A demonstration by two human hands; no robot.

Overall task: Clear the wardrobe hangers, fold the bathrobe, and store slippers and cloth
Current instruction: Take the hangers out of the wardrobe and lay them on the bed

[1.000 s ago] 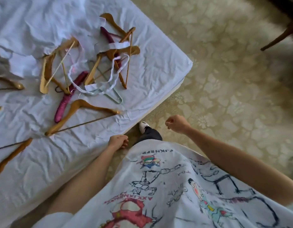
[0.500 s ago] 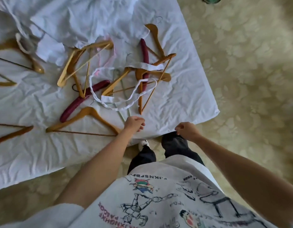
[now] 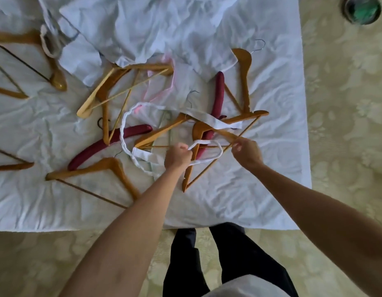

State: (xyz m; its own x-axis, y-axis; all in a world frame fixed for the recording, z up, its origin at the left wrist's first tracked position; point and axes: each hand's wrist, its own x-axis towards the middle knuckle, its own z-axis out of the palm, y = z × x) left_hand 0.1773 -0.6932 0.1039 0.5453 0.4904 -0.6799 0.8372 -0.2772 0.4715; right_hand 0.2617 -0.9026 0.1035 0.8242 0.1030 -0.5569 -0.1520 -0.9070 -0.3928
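On the white bed sheet (image 3: pixel 260 200): wooden hangers (image 3: pixel 95 172), scattered, stiff, light. White cloth belt (image 3: pixel 125 129), limp, looped through them; likely to snag. Left hand (image 3: pixel 178 157) fisted on belt; right hand (image 3: pixel 247 154) pinching near its loop, contents unclear.

A bed (image 3: pixel 271 200) covered with a crumpled white sheet (image 3: pixel 35 189) fills the upper part of the view, its near edge and right corner standing over pale beige carpet (image 3: pixel 346 125) with a raised floral pattern. A round dark-rimmed green object (image 3: pixel 362 10) sits on the carpet beyond the bed's right edge. Soft daylight.
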